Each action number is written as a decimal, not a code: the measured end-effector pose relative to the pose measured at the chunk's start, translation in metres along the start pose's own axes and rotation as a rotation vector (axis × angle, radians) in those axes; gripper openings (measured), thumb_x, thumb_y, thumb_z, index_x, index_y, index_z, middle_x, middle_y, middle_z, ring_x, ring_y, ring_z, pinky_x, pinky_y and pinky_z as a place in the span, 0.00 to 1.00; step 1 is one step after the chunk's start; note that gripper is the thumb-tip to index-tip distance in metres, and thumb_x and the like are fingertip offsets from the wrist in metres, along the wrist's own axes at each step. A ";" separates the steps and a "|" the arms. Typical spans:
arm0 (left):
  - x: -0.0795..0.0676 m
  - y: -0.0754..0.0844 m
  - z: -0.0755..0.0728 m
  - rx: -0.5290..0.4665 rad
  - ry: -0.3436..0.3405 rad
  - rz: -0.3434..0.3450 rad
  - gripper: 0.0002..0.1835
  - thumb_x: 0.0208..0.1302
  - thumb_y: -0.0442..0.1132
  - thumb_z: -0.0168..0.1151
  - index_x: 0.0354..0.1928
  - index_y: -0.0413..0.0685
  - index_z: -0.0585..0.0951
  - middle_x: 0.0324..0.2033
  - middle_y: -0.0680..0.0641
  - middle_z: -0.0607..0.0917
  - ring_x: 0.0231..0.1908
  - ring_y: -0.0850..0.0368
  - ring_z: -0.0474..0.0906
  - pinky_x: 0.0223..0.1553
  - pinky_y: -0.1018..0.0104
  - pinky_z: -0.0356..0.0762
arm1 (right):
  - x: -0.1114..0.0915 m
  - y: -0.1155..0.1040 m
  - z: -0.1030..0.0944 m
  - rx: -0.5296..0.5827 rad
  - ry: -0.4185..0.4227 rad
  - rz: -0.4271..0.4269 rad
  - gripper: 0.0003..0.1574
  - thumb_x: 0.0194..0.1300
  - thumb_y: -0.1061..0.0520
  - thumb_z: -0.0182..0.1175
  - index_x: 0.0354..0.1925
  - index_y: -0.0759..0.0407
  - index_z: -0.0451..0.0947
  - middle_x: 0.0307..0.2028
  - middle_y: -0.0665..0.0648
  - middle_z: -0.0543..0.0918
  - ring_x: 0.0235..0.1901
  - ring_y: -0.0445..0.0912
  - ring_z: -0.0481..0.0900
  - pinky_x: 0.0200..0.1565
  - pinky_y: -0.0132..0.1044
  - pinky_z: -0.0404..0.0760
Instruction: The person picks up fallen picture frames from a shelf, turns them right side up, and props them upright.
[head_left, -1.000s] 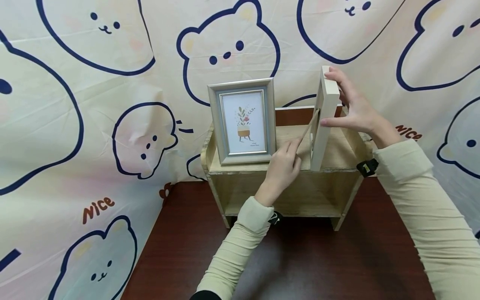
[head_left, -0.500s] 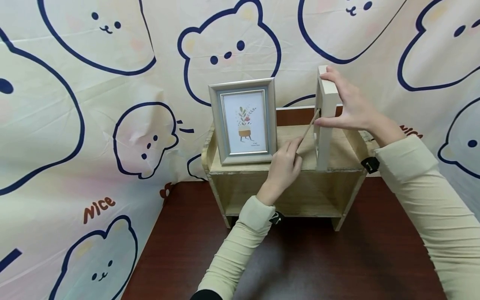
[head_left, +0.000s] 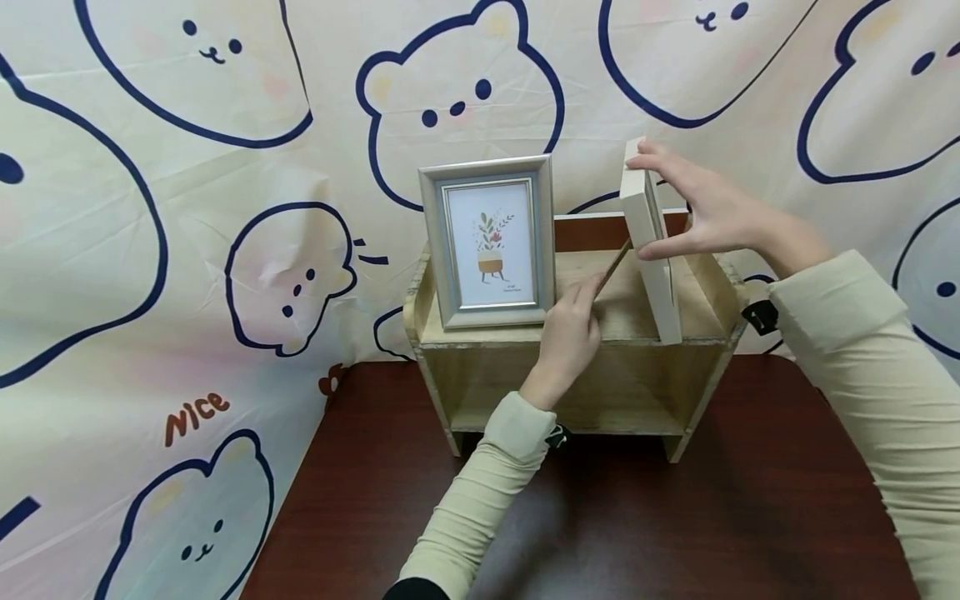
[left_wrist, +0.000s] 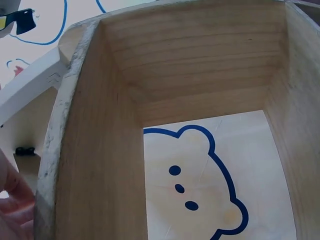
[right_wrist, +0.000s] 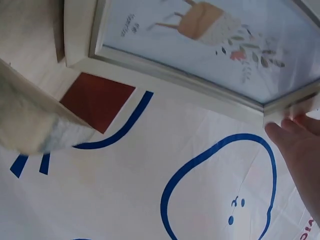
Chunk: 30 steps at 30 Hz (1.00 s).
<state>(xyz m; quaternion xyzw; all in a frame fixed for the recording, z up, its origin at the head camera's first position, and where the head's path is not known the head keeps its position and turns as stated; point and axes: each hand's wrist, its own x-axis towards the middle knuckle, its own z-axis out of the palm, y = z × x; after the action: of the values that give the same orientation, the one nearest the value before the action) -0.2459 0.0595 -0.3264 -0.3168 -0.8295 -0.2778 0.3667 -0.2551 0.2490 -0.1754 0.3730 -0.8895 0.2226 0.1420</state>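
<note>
In the head view my right hand [head_left: 708, 204] grips a white picture frame [head_left: 648, 229] near its top, thumb on the near side and fingers over the upper edge. The frame stands edge-on on the shelf top, its upper end tilted left. My left hand [head_left: 568, 333] pinches a thin brown support leg [head_left: 617, 265] that reaches to the frame's back. In the left wrist view the left hand [left_wrist: 15, 200] is partly cut off, beside the frame's back with its black hinge [left_wrist: 25, 151]. The right wrist view shows the frame's glazed plant picture [right_wrist: 210, 30] and my right fingertips [right_wrist: 287, 127] at its edge.
A silver-grey picture frame [head_left: 543, 250] with a potted-plant print stands upright on the left of the wooden shelf [head_left: 435, 340]. The shelf stands on a dark red-brown table [head_left: 660, 525]. A cartoon-printed cloth [head_left: 300, 175] hangs behind it.
The white frame has turned, its top shifting left and its lower end right, so its other side now shows. My right hand moved with it; the left hand has barely moved.
</note>
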 end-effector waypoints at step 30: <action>0.005 0.026 0.017 0.167 -0.159 -0.333 0.54 0.48 0.72 0.53 0.67 0.40 0.56 0.60 0.39 0.61 0.58 0.46 0.61 0.52 0.59 0.70 | 0.008 0.021 0.001 0.007 0.129 0.058 0.57 0.46 0.49 0.70 0.68 0.63 0.52 0.66 0.67 0.53 0.66 0.60 0.46 0.62 0.60 0.43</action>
<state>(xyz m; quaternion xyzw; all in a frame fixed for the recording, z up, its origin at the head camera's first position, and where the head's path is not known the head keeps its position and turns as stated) -0.2369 0.0899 -0.3260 -0.1647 -0.9169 -0.2390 0.2739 -0.2760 0.2565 -0.1793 0.3324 -0.8882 0.2532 0.1913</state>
